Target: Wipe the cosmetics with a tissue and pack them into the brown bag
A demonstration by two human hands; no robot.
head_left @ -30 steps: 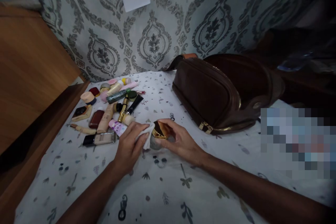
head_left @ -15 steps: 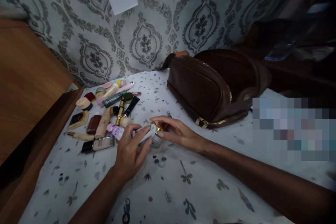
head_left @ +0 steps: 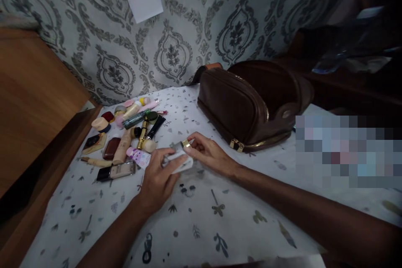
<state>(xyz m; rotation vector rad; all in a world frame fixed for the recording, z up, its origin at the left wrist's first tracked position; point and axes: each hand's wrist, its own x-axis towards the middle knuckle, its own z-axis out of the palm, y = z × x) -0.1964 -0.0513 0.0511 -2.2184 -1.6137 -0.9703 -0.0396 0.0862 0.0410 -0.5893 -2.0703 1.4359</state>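
Observation:
My left hand (head_left: 158,180) presses a small white wipe (head_left: 179,160) against a little cosmetic jar with a gold band (head_left: 185,145) in the middle of the table. My right hand (head_left: 209,155) pinches that jar from the right side, fingers closed around it. Most of the jar is hidden under the wipe and my fingers. Just left of my hands lies a pile of cosmetics (head_left: 127,136): tubes, small pots, lipsticks and compacts.
A brown leather bag (head_left: 241,104) with gold zip pulls lies at the back right. A patterned white cloth (head_left: 201,217) covers the table. A wooden cabinet (head_left: 34,96) stands at the left, patterned wallpaper with a white note (head_left: 145,4) behind.
The jar has been turned and lowered, its dark gold-rimmed top no longer facing up. My left hand has slid the wipe across it. Both hands shifted slightly left.

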